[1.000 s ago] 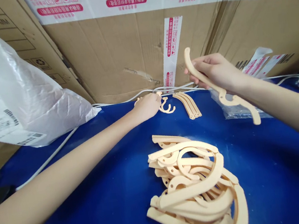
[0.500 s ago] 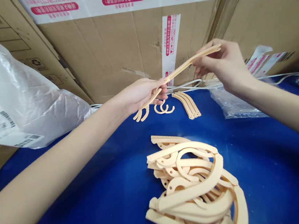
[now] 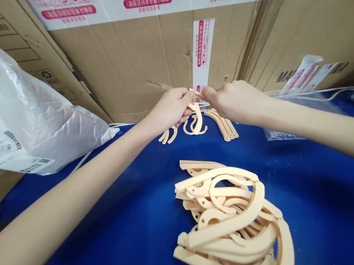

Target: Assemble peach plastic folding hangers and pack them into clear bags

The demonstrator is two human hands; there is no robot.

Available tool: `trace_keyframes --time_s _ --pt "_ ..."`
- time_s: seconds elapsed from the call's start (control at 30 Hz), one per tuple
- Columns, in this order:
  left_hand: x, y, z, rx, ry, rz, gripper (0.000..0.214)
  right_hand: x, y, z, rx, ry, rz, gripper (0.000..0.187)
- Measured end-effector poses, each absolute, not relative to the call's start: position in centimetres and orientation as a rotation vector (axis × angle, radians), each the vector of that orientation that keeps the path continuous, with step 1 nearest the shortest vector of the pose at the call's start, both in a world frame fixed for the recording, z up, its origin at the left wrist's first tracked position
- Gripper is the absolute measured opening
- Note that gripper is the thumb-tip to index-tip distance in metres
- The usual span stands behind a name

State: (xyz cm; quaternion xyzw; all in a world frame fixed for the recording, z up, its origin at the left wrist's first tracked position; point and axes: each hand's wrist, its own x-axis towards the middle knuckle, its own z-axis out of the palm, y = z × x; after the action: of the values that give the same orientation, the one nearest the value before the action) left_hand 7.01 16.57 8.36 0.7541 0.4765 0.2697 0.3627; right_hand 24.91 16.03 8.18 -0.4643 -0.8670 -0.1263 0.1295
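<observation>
Big cardboard boxes rise like a wall right behind this blue tabletop, white-and-red printed tape running across them. White cables trail along their foot; light shines off a pale plastic parcel at left.

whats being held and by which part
A beige curved piece: the left hand pinches its upper part, lower end hanging; what the right hand holds is hidden.

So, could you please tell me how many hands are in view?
2: the left hand and, to its right, the right hand, holding a cream piece in front of the cardboard. No other hand shows.
</observation>
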Motion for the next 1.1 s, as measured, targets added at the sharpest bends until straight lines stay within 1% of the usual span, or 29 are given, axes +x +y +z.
trace_keyframes --time_s 0.07,0.1,0.17,0.23,0.3,0.37,0.43,0.53,0.67,0.73,0.8,0.93,1.1 --pt "6.8 16.6 8.3 2.077 1.295 0.716 0.032 25.0 16.4 7.8 -1.294 -2.522 -0.225 0.016" --pt "6.8 16.6 8.2 2.133 1.332 0.710 0.031 25.0 16.6 7.6 -1.268 -2.517 -0.116 0.021" --pt "6.6 16.7 8.0 2.205 1.381 0.673 0.031 25.3 17.0 7.4 -1.244 -2.474 0.211 0.029" --pt "6.2 16.9 7.6 2.237 1.400 0.644 0.032 25.8 17.6 7.2 -1.311 -2.304 0.549 0.029" --pt "5.6 17.4 7.1 2.269 1.418 0.619 0.034 26.8 18.1 7.1 -1.416 -2.075 0.711 0.028" --pt "4.7 18.1 6.5 2.312 1.457 0.574 0.037 28.0 18.7 6.9 -1.476 -1.923 0.678 0.030" --pt "3.8 19.0 5.9 2.357 1.518 0.525 0.036 29.2 19.0 6.7 -1.496 -1.853 0.559 0.030" --pt "2.8 20.0 4.9 2.413 1.627 0.455 0.033 30.5 18.5 6.4 -1.484 -1.813 0.333 0.022" --pt "2.2 20.3 3.9 2.476 1.721 0.389 0.028 32.0 16.4 5.7 -1.410 -2.043 -0.056 0.018" --pt "2.1 20.2 3.7 2.499 1.764 0.378 0.027 32.7 15.5 5.0 -1.359 -2.177 -0.162 0.017" --pt "2.2 20.1 3.7 2.515 1.810 0.379 0.027 33.3 14.9 4.1 -1.312 -2.277 -0.170 0.016" --pt "2.4 19.9 4.1 2.538 1.851 0.374 0.025 34.0 14.6 2.5 -1.234 -2.465 -0.084 0.016" --pt "2.9 19.0 4.8 2.616 1.714 0.394 0.016 34.2 14.8 2.2 -1.210 -2.633 -0.097 0.022"
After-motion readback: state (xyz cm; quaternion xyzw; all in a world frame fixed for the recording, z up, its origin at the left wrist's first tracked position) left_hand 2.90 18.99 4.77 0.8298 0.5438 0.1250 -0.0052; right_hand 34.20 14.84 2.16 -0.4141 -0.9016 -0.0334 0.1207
